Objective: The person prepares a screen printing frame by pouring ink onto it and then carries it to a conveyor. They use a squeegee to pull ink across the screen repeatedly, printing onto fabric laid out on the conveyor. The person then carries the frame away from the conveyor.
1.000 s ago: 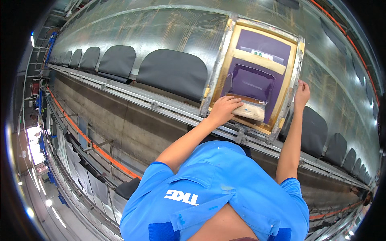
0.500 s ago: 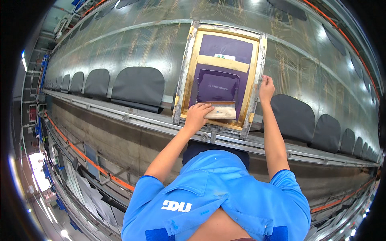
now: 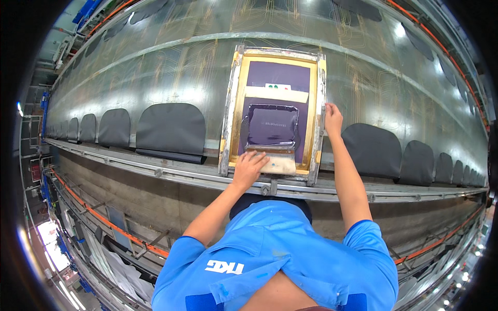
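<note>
A screen-printing frame (image 3: 234,88) with a yellow border and a purple mesh (image 3: 270,73) sits on the long metal table. A dark, glossy purple ink patch (image 3: 272,127) lies in its lower half, with pale lettering too small to read. My left hand (image 3: 249,168) has its fingers over the pale, wide squeegee (image 3: 282,165) at the patch's lower edge, gripping it. Beside the frame's right rail, my right hand (image 3: 333,119) is closed on that edge, fingertips at the metal.
Rows of dark grey rounded panels (image 3: 171,127) lie along the metal table (image 3: 171,62) on both sides of the frame. A metal rail (image 3: 155,170) runs along the near edge. Beyond a gap below it are orange bars (image 3: 104,217) and more racks.
My view has shifted, so the frame sits more to the left and nearer the middle. Both hands stay at the frame, my left on the squeegee, my right at the right rail.
</note>
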Available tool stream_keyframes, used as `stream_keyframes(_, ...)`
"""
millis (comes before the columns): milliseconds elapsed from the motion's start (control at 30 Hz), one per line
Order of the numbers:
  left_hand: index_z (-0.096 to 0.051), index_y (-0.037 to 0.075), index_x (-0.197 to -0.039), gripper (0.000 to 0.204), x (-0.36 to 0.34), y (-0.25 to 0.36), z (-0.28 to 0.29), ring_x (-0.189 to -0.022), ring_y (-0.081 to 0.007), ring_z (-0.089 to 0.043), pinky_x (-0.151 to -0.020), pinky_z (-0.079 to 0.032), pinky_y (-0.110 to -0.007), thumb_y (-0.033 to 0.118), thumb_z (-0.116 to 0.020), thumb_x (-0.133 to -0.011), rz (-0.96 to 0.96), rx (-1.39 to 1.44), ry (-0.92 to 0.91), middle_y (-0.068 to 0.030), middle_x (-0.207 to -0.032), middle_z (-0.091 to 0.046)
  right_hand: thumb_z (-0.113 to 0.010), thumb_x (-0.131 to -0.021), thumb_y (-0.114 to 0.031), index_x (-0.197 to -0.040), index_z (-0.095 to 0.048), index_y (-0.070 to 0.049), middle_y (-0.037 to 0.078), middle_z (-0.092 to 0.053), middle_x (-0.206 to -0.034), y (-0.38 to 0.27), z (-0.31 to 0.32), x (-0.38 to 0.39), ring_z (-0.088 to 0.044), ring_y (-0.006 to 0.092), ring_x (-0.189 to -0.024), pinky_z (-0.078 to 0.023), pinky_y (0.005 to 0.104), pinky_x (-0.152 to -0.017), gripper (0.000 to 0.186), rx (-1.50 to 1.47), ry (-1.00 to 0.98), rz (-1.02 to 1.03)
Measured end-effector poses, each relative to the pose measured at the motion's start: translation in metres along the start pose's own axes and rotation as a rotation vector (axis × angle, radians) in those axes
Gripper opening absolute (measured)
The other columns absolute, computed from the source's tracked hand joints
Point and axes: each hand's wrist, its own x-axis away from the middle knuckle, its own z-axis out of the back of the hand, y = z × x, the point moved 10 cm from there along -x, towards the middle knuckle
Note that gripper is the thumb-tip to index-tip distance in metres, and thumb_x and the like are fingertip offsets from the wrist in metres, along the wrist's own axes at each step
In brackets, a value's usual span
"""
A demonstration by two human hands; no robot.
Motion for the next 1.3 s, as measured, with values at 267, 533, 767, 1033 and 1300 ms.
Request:
stream_keyframes(267,-0.076,0.019,-0.113,0.046,-0.148,-0.089,0.038,-0.104,-0.0319,-0.067,-0.092,-0.054,-0.042,0.004,-0.074,-0.070,0.213,0.289,-0.113,-0.0096,-0.111,-0.074,-0.073,-0.085,-0.052,-0.133,-0.062,-0.006,0.019,-0.065,-0.124,-0.184,-0.018,0.061,-0.059,0.0343,-0.119,-0.047,0.0437,-0.103,0.068,0.212,-0.582,0.562)
stream_keyframes(533,-0.077,0.013,-0.107,0.039,-0.098,-0.056,0.019,-0.104,-0.0280,-0.069,-0.089,-0.054,-0.041,0.006,-0.077,-0.068,0.026,0.093,0.138,-0.0056,-0.109,-0.075,-0.076,-0.071,-0.001,-0.120,-0.066,-0.001,0.018,-0.065,-0.119,-0.127,-0.057,0.148,-0.059,0.0361,-0.111,-0.049,0.0434,-0.098,0.050,0.172,-0.389,0.603)
stream_keyframes(767,-0.078,0.014,-0.102,0.032,-0.104,-0.062,0.031,-0.091,-0.0285,-0.071,-0.080,-0.056,-0.043,0.005,-0.075,-0.071,0.058,0.242,0.124,-0.0070,-0.101,-0.076,-0.073,-0.076,-0.003,-0.121,-0.066,-0.005,0.017,-0.065,-0.127,-0.125,-0.050,0.136,-0.059,0.0363,-0.120,-0.047,0.0435,-0.104,0.047,0.129,-0.460,0.558)
stream_keyframes(1033,-0.079,0.015,-0.100,0.028,-0.159,-0.078,0.026,-0.093,-0.0301,-0.069,-0.083,-0.055,-0.043,0.006,-0.071,-0.075,0.103,0.170,0.128,-0.0081,-0.098,-0.075,-0.075,-0.074,-0.003,-0.117,-0.067,-0.002,0.016,-0.068,-0.118,-0.126,-0.061,0.085,-0.060,0.0369,-0.113,-0.048,0.0442,-0.100,0.043,0.063,-0.352,0.536)
stream_keyframes(1300,-0.077,0.014,-0.105,0.042,-0.062,-0.042,0.004,-0.111,-0.0233,-0.064,-0.094,-0.050,-0.040,-0.001,-0.070,-0.066,0.113,0.178,0.109,-0.0018,-0.116,-0.073,-0.081,-0.079,-0.018,-0.120,-0.068,-0.005,0.016,-0.066,-0.126,-0.094,-0.041,0.153,-0.061,0.0328,-0.118,-0.048,0.0409,-0.102,0.045,-0.079,-0.637,0.516)
